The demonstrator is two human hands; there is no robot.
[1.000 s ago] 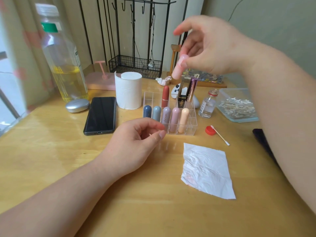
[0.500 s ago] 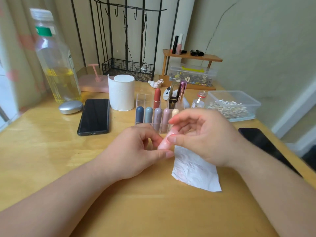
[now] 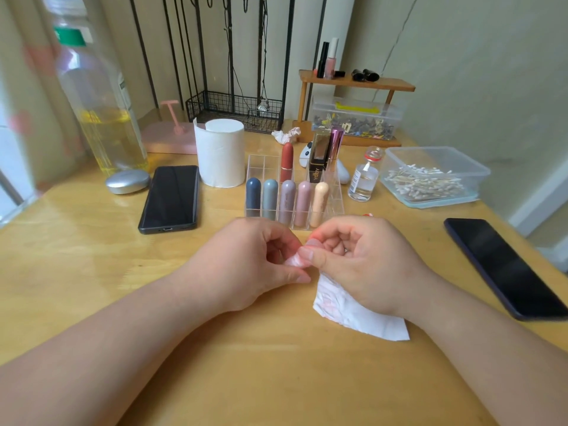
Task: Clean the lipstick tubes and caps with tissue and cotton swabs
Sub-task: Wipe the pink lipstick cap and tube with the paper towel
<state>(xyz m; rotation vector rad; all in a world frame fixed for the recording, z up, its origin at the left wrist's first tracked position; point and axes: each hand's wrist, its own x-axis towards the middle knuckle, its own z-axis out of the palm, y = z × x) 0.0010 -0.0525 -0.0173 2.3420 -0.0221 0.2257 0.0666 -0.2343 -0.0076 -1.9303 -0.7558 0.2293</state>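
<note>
head view looks down on a wooden table (image 3: 92, 272), where both hands meet around a pink lipstick tube (image 3: 296, 260) near the middle, just in front of a clear organiser (image 3: 256, 167) of other tubes. the left hand (image 3: 246, 265) has thumb and curled fingers pinching one end of the tube, and the right hand (image 3: 362, 262) pinches the other end the same way, so only a short pale stretch of it shows between them. a creased tissue (image 3: 356, 315) lies flat on the table under the right wrist, toward the near edge. cotton swabs (image 3: 421, 182) sit in a tub (image 3: 442, 202) toward the far right corner. the tube is probably light, stiff and smooth enough to slip, so a firm pinch on the body with one hand and on the cap with the other suits it, pulling straight apart. the colour stick inside is likely soft and would smear or snap if knocked.
</note>
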